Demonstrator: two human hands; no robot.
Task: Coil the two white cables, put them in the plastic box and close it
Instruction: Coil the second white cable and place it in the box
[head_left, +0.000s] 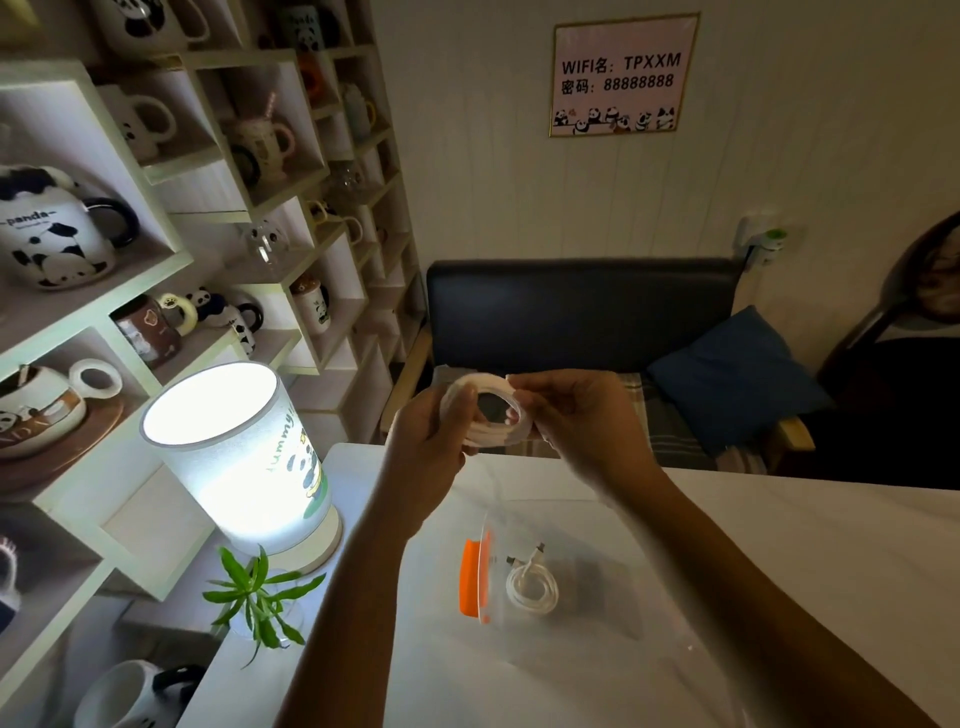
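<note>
Looking down from the head camera, both hands are raised above the far edge of a white table (779, 545). The left hand (431, 441) and the right hand (576, 421) share one coiled white cable (491, 410), held up as a ring in the air. Left fingers curl closed around the ring's left side; right fingertips pinch its right side, thumb against the loops. The second white cable (532, 587) lies already coiled inside the clear plastic box (587, 561), which sits open on the table below the hands, well apart from them. An orange latch (474, 579) marks the box's left edge; the transparent walls are faint, so where the lid lies is hard to make out.

On the table's left end stand a glowing lamp (244, 447) with a panda print and, just beside it, a small green plant (260, 592). Shelves (171, 260) of panda mugs fill the left wall. Beyond the table are a dark sofa (576, 312) with a blue cushion (737, 374), and a pink wifi sign (623, 75) on the pale wall.
</note>
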